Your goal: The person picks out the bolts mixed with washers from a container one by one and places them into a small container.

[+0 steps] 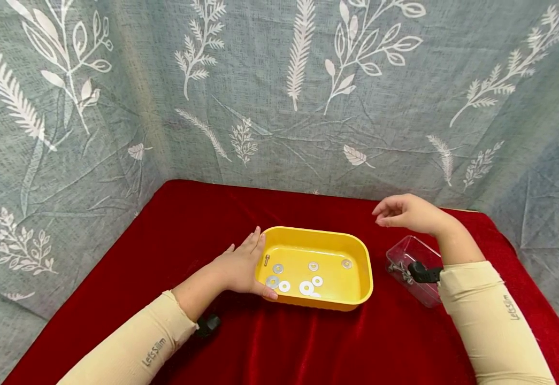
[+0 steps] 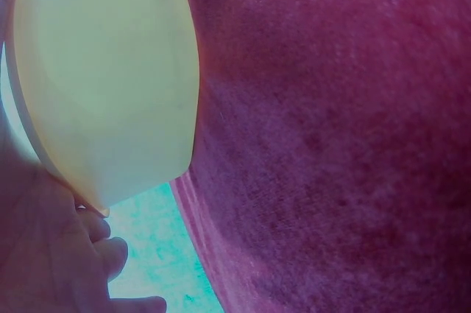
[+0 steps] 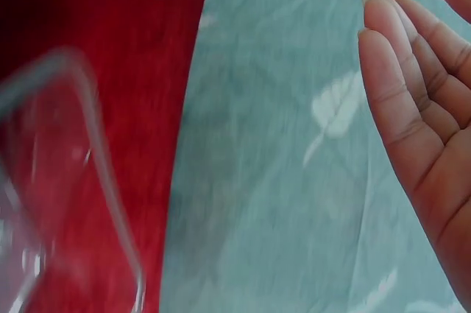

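A yellow tray (image 1: 315,231) stands on the red cloth with several flat metal washers (image 1: 306,288) and a small screw (image 1: 267,260) in it. Against the tray's left end rests my left hand (image 1: 240,267), fingers straight and spread along the side, thumb at the front rim. In the left wrist view the tray's outer wall (image 2: 110,85) lies beside that hand. My right hand (image 1: 411,214) hovers over the rear of a clear plastic box (image 1: 423,291). Its fingers (image 3: 386,81) are loosely bent and hold nothing. Small metal hardware (image 1: 399,270) lies in the box, partly hidden by the wrist camera.
The red cloth (image 1: 202,214) covers the table, which ends at a patterned grey-green curtain (image 1: 269,160) behind. A black wrist camera (image 1: 421,272) hangs under the right wrist, overlapping the clear box. Another wrist camera (image 1: 208,325) sits below the left wrist.
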Available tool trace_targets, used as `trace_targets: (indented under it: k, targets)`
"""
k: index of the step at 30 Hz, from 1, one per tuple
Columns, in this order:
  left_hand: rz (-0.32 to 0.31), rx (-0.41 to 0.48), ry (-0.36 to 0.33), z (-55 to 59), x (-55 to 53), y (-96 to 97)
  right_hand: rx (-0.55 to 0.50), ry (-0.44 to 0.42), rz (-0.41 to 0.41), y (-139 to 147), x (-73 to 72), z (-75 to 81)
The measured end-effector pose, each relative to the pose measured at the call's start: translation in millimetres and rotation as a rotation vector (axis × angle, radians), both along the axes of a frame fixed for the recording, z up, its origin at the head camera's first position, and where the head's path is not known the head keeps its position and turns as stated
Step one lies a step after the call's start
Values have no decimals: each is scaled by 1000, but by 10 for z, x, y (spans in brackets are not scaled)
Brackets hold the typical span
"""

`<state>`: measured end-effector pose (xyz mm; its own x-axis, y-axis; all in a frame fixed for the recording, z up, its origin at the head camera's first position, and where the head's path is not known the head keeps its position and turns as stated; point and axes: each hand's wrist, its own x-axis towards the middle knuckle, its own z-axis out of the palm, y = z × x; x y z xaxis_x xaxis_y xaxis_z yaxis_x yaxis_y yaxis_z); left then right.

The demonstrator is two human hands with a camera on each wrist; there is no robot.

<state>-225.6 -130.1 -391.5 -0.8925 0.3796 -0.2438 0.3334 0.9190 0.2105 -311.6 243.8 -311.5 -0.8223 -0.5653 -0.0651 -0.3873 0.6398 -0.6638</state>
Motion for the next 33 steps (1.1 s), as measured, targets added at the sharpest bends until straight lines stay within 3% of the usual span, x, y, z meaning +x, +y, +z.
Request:
trace_targets:
  k: [10,20,33]
  targets:
    - [-4,4,2,9,-1,6,26,-58,133,-692,-53,-65]
    - [3,-2,-7,2,-7,1,45,-18,326,-1322,-41,-238]
    - [-2,11,-5,-2,2,-8,172,-40,381,-1776,-11,-647]
